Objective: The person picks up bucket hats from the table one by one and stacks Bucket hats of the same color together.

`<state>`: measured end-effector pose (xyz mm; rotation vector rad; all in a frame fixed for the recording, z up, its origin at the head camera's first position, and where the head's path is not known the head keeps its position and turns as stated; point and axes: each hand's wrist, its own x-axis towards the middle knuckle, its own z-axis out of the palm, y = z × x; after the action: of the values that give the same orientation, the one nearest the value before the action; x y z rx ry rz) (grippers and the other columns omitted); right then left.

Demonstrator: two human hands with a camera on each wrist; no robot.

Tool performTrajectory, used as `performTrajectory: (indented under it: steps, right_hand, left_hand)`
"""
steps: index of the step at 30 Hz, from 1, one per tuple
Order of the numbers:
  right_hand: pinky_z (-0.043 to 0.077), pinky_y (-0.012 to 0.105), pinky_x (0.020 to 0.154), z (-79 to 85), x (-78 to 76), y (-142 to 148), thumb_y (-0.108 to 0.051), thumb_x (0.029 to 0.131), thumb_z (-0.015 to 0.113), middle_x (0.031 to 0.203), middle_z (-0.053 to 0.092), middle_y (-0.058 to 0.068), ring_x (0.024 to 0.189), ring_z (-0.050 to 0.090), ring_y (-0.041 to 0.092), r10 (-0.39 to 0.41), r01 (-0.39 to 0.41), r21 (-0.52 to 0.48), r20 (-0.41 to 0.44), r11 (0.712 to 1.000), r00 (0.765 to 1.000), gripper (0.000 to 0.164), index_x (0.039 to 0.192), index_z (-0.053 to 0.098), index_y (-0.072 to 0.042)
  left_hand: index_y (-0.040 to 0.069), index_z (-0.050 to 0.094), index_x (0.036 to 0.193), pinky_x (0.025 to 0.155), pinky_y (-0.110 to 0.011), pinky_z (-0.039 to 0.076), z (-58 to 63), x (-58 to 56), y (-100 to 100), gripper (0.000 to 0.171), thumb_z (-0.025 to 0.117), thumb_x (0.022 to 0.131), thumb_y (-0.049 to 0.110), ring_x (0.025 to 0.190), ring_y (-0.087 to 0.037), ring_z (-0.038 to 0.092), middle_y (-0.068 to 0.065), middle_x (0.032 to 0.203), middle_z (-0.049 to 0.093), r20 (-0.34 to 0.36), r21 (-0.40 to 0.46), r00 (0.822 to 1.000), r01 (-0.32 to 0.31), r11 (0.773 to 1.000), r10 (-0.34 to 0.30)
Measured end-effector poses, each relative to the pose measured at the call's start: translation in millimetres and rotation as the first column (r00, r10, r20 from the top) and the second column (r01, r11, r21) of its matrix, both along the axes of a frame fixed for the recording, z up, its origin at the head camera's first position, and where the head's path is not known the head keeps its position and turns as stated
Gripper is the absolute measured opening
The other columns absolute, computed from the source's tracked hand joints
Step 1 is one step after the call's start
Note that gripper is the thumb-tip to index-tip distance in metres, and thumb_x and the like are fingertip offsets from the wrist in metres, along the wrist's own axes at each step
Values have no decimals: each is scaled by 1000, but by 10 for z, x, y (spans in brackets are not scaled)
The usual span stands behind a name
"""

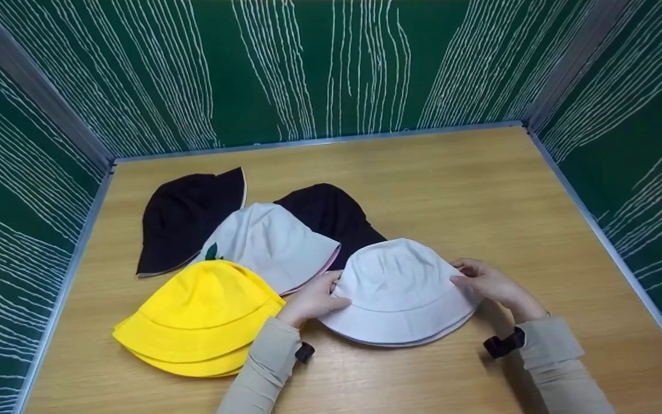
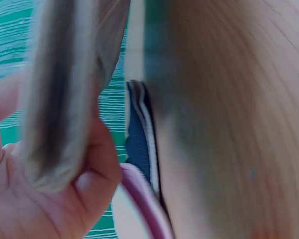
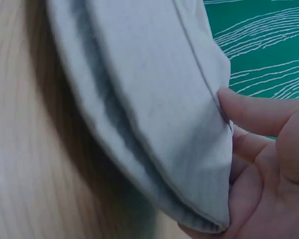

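A white bucket hat (image 1: 400, 282) is held flattened between both hands near the front of the table. My left hand (image 1: 314, 299) pinches its left brim end, thumb on the front face. At the opposite end, my right hand (image 1: 495, 284) grips the brim with the thumb in front and fingers behind. The folded brim (image 3: 139, 124) shows as two layers in the right wrist view. In the left wrist view, the hat's folded edge (image 2: 60, 124) lies between thumb and fingers. Beside my left forearm lies a yellow bucket hat (image 1: 204, 316).
A pale hat with pink lining (image 1: 268, 247) lies behind the yellow one, overlapping two black hats, one at left (image 1: 187, 221) and one at center (image 1: 331, 213). Green panels (image 1: 365, 69) with white lines wall the wooden table (image 1: 480, 190) on three sides.
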<state>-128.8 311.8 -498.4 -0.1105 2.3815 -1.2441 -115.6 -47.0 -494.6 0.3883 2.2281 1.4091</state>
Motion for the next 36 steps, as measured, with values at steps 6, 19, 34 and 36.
performTrajectory:
  steps: [6, 19, 34, 36]
  right_hand:
    - [42, 28, 75, -31, -2, 50, -19, 94, 58, 111, 59, 21, 91, 50, 19, 8, -6, 43, -34, 999, 999, 37, 119, 53, 7]
    - [43, 27, 69, -64, 3, 93, -12, 94, 55, 107, 60, 19, 84, 50, 18, 28, -27, 53, -21, 998, 999, 32, 119, 53, 8]
    - [45, 34, 78, -135, 22, 121, -17, 95, 56, 119, 57, 25, 100, 53, 29, -26, 26, 163, 2, 986, 1000, 31, 120, 56, 1]
    - [45, 34, 77, -136, 32, 108, -16, 95, 56, 118, 56, 25, 99, 53, 29, -34, 34, 172, -1, 985, 999, 31, 120, 55, 1]
  left_hand:
    - [-4, 47, 134, 105, -39, 39, -37, -30, 81, 59, 65, 78, 0, 119, -26, 53, -16, 133, 55, -97, -82, 994, 38, 996, -46]
    - [-2, 52, 128, 98, -42, 44, -76, 33, 194, 50, 66, 81, 8, 111, -31, 59, -17, 121, 62, -242, -359, 969, -45, 932, -47]
    - [3, 58, 124, 91, -43, 48, -126, 34, 244, 45, 67, 81, 12, 104, -30, 62, -13, 115, 66, -264, -436, 964, -92, 895, -29]
    - [3, 58, 123, 92, -42, 47, -125, 28, 253, 45, 68, 81, 13, 104, -29, 62, -13, 115, 66, -260, -443, 965, -95, 892, -26]
